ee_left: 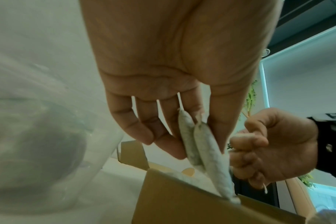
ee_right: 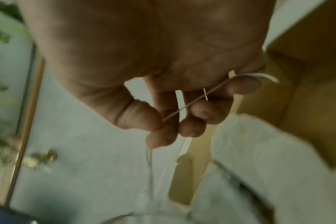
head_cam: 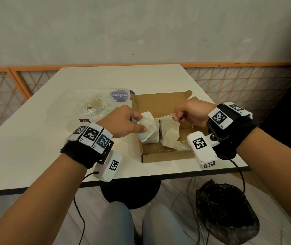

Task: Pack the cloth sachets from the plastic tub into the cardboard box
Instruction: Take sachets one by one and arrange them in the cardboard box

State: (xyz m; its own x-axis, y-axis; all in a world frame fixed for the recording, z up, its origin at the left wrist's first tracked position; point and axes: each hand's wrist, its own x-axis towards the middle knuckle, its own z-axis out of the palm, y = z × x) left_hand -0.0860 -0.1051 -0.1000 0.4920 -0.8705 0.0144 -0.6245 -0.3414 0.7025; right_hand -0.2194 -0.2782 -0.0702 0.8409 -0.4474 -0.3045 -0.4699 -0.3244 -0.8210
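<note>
An open cardboard box (head_cam: 166, 154) lies on the white table with several pale cloth sachets (head_cam: 170, 138) inside. My left hand (head_cam: 123, 122) pinches two sachets (head_cam: 147, 129) between thumb and fingers over the box's left side; in the left wrist view the two sachets (ee_left: 199, 145) hang edge-on above the box wall (ee_left: 182, 201). My right hand (head_cam: 189, 114) pinches their strings (head_cam: 164, 117), stretched taut between the hands; in the right wrist view a string (ee_right: 194, 103) runs across my curled fingers (ee_right: 207, 112). The clear plastic tub (head_cam: 97, 105) with more sachets stands behind my left hand.
A lid or label reading "ClayG" (head_cam: 119, 96) leans at the tub's right side. The table's front edge (head_cam: 141, 177) is near my wrists. A black plastic bag (head_cam: 226, 211) sits on the floor at the right, beside cables.
</note>
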